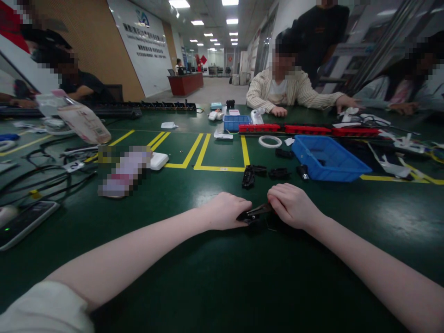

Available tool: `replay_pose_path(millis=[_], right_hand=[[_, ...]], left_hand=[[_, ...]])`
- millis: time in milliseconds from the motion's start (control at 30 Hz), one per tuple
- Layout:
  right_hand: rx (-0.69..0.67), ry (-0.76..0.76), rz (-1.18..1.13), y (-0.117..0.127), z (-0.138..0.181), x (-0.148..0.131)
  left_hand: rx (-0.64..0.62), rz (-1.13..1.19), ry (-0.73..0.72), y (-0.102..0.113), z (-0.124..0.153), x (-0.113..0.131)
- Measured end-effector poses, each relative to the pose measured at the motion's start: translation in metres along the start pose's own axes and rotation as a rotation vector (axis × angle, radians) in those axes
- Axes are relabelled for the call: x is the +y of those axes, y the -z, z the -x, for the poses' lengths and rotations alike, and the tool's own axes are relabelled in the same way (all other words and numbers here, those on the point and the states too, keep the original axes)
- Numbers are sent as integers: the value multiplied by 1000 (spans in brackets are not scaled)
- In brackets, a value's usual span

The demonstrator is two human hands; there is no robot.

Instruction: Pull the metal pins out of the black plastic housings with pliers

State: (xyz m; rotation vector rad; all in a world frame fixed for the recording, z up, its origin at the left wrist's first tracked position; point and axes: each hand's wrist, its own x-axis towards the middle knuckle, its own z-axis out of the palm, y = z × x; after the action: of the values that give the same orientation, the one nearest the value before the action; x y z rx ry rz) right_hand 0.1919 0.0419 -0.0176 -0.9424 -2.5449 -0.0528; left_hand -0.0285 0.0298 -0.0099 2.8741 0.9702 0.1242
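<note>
My left hand (227, 210) lies curled on the green table (222, 277), its fingers closed on a small black part (250, 218). Close on its right, my right hand (291, 203) is closed too, pinching a thin dark tool (261, 210) whose tip meets the black part. Both hands nearly touch over that part, most of which is hidden beneath them. Several more small black parts (248, 176) lie just beyond my hands.
A blue tray (328, 159) sits to the right behind my hands, a smaller blue bin (236, 122) farther back. Red strips (307, 129), a white ring (270, 141), cables (41, 173) and a phone (24, 222) lie around. Other people sit across and at left.
</note>
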Motion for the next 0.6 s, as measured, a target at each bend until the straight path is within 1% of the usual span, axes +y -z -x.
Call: replay_pose_path(millis=[367,600], right_hand=[[-39,-15,-40,3,-3,4],[-31,-48,-28,2,-1,-4]], left_hand=[[9,10,-3,1,0,0],[3,18,0,1,0,0]])
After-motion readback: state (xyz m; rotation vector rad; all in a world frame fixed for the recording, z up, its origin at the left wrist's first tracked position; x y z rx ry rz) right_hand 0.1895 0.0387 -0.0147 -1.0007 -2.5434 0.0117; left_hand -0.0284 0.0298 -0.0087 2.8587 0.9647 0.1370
